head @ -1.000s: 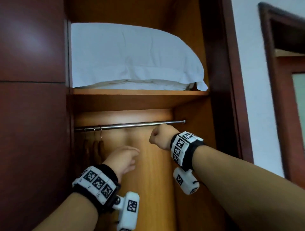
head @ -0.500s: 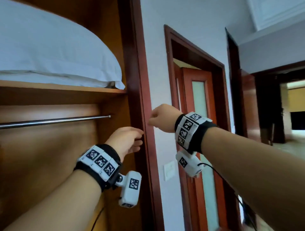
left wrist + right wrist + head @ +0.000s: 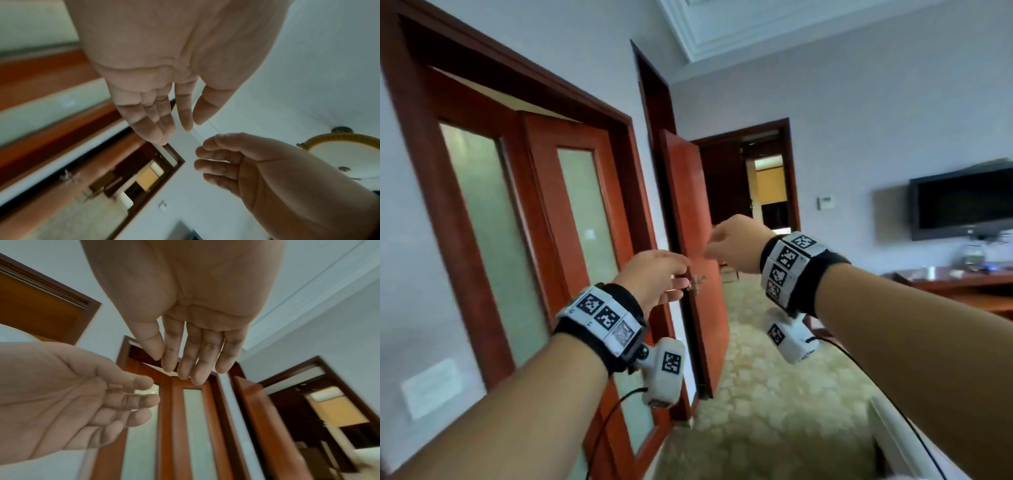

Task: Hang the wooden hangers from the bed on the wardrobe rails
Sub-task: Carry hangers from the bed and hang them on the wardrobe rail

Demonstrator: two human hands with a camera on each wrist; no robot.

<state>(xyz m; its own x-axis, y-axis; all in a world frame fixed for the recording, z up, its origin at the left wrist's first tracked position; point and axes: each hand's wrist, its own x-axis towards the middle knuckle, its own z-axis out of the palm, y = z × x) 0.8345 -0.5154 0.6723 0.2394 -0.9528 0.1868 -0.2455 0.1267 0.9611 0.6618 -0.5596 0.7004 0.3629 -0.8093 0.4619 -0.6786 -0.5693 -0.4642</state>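
Observation:
No hanger, wardrobe rail or bed surface with hangers shows in any view now. My left hand is held out at chest height with relaxed, nearly straight fingers and holds nothing. My right hand hovers a little higher and to the right, fingers loosely extended, also empty. In the left wrist view the left hand shows an empty palm, with the right hand just beyond it. The right wrist view shows the right hand empty above the left hand.
Red-brown frosted-glass doors stand at the left. An open wooden door leads to a dark hallway ahead. A wall television hangs above a wooden desk at the right. Patterned carpet covers the floor. A white edge shows at lower right.
The head view has swung right, from the wardrobe rail and pillow shelf to the room's doors and television. Both hands stayed raised together, and the right fist has relaxed into loose fingers.

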